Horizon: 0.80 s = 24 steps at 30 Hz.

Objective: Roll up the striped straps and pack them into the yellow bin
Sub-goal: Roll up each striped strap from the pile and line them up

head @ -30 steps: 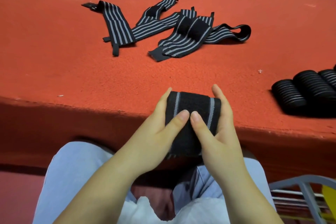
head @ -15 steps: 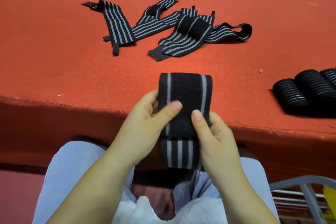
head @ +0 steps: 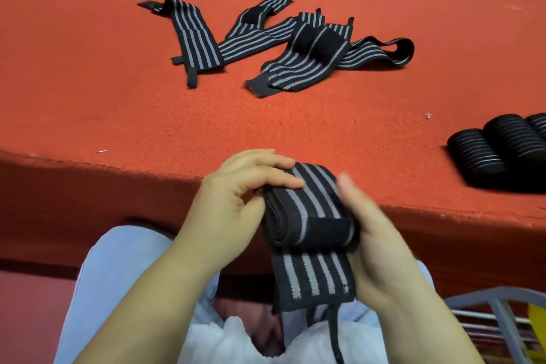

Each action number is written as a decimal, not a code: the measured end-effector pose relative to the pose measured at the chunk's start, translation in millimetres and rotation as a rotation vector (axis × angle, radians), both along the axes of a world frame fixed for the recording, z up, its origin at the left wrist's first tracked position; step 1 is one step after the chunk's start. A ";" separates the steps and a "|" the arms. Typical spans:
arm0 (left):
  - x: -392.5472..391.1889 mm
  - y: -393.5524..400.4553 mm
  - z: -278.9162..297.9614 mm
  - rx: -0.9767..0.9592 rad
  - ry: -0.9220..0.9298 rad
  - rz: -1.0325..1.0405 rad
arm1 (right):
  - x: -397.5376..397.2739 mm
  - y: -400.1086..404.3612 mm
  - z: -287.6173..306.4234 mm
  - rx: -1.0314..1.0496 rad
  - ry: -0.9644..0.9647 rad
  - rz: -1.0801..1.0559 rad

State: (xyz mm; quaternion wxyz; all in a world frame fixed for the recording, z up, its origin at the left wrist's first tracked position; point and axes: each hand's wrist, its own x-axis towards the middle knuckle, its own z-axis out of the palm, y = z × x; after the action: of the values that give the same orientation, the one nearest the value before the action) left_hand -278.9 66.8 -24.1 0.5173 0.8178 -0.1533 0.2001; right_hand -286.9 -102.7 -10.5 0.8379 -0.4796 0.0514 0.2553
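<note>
Rolling a striped strap (head: 307, 216) just in front of the near edge of the red tabletop (head: 88, 83), the person is working above their lap. The left hand (head: 236, 201) is curling round the roll's left end, thumb lying on top and fingers wrapping the far side. The right hand (head: 372, 233) is cupping the right end from below; its raised fingers are blurred, so how tightly it is gripping I cannot tell. The roll's long axis is running left to right, tilted slightly, while the unrolled tail is hanging straight down toward the person, ending in a thin black loop.

This strap looks like soft, light, stretchy elastic, probably with a hook-and-loop patch showing as the plain black band. It is likely springing loose if let go, so holding both ends of the roll seems wisest.

Farther back, near the middle of the tabletop, a heap of unrolled straps (head: 295, 47) is lying flat. At the right edge, finished rolls (head: 496, 151) are sitting side by side. A sliver of the yellow bin (head: 537, 319) is peeking in at the lower right, beside a grey metal frame (head: 499, 313).
</note>
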 end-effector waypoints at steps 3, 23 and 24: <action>-1.1 -6.9 -0.1 -0.163 0.177 0.003 | 0.8 0.0 -7.2 -0.099 -0.150 -0.091; 23.0 14.7 37.2 0.183 0.109 -0.027 | 40.0 -23.6 46.2 -1.244 -1.026 0.042; 28.7 13.2 47.3 0.290 0.068 -0.027 | 47.0 -23.4 57.5 -1.353 -1.068 0.089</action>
State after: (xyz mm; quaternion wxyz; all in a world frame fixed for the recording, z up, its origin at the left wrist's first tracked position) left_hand -250.2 80.0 23.2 0.4010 0.8882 -0.1740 0.1414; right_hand -239.9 -126.1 47.0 0.2732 -0.9330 -0.2271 -0.0574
